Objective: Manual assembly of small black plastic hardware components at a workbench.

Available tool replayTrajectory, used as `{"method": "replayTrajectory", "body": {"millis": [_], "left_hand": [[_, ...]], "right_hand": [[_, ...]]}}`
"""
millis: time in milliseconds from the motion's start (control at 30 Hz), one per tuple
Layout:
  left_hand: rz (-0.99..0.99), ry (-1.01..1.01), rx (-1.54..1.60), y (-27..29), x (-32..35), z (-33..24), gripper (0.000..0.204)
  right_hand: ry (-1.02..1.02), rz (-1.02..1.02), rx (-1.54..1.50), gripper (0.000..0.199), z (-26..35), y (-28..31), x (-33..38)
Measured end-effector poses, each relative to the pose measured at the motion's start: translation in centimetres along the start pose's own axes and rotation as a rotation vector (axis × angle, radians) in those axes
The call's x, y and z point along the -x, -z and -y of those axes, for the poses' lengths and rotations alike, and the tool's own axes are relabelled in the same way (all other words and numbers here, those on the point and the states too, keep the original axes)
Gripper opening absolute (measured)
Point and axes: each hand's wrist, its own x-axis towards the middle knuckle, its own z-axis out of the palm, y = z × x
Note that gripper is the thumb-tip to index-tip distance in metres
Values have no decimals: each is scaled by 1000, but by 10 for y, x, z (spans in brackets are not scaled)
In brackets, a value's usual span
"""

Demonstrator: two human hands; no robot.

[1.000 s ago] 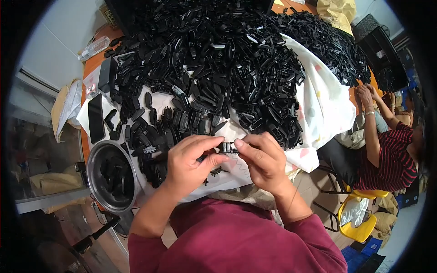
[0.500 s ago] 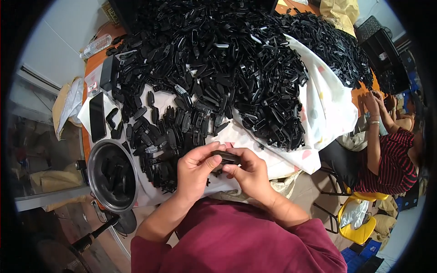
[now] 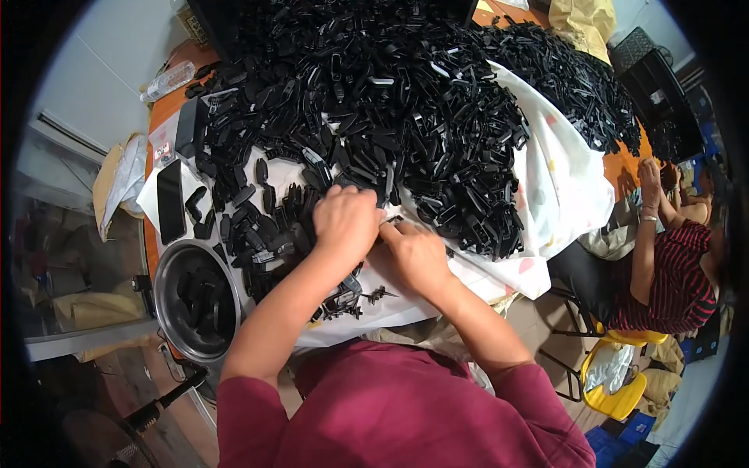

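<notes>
Left hand (image 3: 345, 222) palm down at the near edge of the heap of black plastic parts (image 3: 374, 101), fingers curled among the pieces; whether clenched on one cannot be told. Right hand (image 3: 417, 253) just beside it, fingertips touching the left hand, pinched on a small black part (image 3: 392, 222) between both. Underneath, a white cloth (image 3: 562, 187) over the orange bench (image 3: 168, 113). At the bench's near left corner, a round steel bowl (image 3: 168, 292) holding several black parts. Beside it, a dark phone (image 3: 170, 201).
</notes>
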Motion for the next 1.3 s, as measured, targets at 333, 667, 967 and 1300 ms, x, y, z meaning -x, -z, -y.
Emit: {"method": "replayTrajectory", "body": {"millis": [333,667,967,1300], "left_hand": [[133,141,211,8,10,-1,17],[495,133,1699,51,48,9,33],[-43,-150,946,56,51,0,32],[-123,-169,975,36,63,0,30]], "right_hand": [[-176,-309,-316,21,-3,17,14],[-48,-267,-1100,33,3,46,19],[282,-419,-589,34,7,67,24],[358,-356,-325,44,9,70,31]]}}
